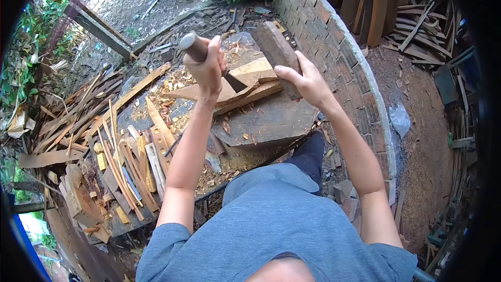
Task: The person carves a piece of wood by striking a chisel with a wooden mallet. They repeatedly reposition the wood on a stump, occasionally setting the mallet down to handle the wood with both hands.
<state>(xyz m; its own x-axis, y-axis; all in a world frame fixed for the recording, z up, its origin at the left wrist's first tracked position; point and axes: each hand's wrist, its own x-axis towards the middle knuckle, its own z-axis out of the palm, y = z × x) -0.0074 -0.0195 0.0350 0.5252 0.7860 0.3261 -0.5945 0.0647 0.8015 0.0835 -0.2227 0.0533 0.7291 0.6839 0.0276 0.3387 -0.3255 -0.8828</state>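
The wooden workpiece (pixel 255 77) lies across the top of a dark wooden bench block (pixel 271 125), ahead of the person's body. Largest of the surroundings is the curving brick wall (pixel 339 68), to the right of the bench block. On the left, long offcuts (pixel 128 169) lie in a loose heap, some straight, some bent. The bench block is broad and flat-topped, with the workpiece near its far side. The thick wooden billet (pixel 276 47) is tilted in the right hand (pixel 308 83), its fingers wrapped around it and the thumb pressed along its near side, above the workpiece's right part. The chisel (pixel 196 48) is smaller; the left hand (pixel 206 72) clenches its handle, blade slanting down to the workpiece's upper face. Smallest are the pale chips (pixel 177 78), scattered around the workpiece's left end.
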